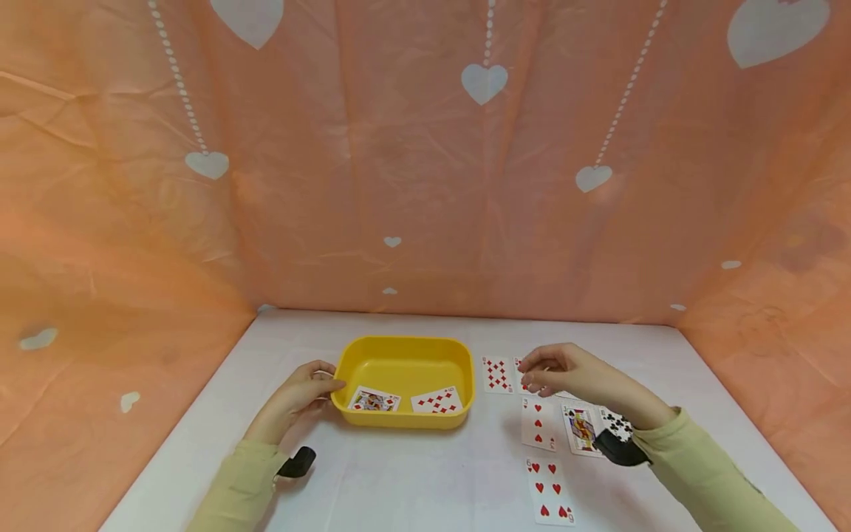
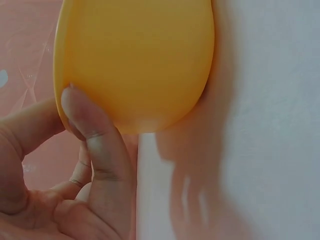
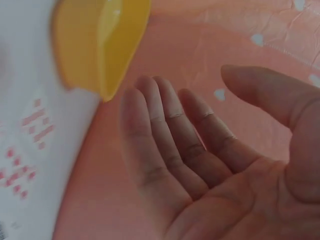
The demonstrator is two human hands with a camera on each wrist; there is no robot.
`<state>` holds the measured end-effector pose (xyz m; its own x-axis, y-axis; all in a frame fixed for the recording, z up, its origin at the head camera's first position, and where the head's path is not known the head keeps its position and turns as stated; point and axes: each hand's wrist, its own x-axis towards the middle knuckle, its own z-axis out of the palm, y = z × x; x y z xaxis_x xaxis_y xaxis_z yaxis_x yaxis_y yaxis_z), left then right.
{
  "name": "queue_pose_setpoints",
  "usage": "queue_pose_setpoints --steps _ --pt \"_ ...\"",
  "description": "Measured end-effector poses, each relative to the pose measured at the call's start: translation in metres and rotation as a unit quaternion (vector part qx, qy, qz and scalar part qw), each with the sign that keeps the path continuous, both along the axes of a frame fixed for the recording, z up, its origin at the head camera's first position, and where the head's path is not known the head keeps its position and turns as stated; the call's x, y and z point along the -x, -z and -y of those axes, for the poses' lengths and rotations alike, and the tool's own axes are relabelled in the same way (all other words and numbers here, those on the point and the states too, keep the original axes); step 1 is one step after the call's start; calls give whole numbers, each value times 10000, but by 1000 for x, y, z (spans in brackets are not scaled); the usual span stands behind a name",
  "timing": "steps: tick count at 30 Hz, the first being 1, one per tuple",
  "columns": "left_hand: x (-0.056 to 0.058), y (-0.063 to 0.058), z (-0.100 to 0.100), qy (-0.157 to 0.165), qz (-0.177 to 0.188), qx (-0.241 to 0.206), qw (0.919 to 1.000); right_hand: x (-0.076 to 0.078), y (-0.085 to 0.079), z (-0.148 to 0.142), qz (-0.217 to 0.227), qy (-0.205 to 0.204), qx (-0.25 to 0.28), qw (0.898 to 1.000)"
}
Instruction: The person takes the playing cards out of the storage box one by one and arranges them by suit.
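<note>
My left hand pinches the left rim of a yellow plastic tray, thumb on one side and index finger on the other, as the left wrist view also shows. Inside the tray lie a face card and a red diamond card, side by side near its front wall. Over the playing cards on the right hovers my right hand, fingers loosely bent. No card shows in its palm in the right wrist view. It partly hides cards behind it.
Face up on the white table lie a diamonds card, a three of hearts, a six of hearts, a face card and a clubs card. An orange sheet with hearts encloses the back and sides.
</note>
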<state>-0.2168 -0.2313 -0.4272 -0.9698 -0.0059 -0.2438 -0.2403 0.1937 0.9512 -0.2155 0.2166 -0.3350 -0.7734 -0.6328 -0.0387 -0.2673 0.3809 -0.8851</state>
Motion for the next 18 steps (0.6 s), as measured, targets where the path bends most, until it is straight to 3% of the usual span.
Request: queue_pose_setpoints --steps 10,18 --pt "3 -1 -8 -56 2 -20 10000 45 -21 74 208 -284 61 9994" --pt "3 -1 -11 88 -55 -255 9996 81 -6 128 565 -593 69 9966"
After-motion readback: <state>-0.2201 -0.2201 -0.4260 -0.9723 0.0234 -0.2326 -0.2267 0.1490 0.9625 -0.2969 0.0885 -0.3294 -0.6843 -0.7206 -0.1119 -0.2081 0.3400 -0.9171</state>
